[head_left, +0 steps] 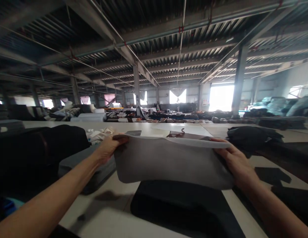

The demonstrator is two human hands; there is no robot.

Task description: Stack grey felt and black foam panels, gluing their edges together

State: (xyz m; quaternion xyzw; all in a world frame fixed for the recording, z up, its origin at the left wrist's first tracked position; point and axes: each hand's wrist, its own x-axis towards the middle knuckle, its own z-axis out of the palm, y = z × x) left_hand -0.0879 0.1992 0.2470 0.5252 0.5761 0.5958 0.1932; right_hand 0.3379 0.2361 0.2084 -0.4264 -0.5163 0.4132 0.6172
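A grey fabric panel (pixel 168 162) with rounded lower corners hangs stretched between my two hands, above the table. My left hand (pixel 114 145) pinches its upper left corner, fingers closed. At the upper right edge my right hand (pixel 237 158) is closed on the same panel, where a paler strip shows along the top. Under the panel, a dark stack of cut fabric (pixel 178 211) lies on the pale table (pixel 114 211), partly hidden by the panel. A grey fabric stack (pixel 94 165) sits beyond my left forearm.
Large black fabric piles (pixel 57 145) stand on the left. Crumpled dark cloth (pixel 253 135) lies at the right, near a flat dark piece (pixel 273 175). Pale scraps (pixel 99 134) rest behind my left hand. A column (pixel 239 79) rises in the background.
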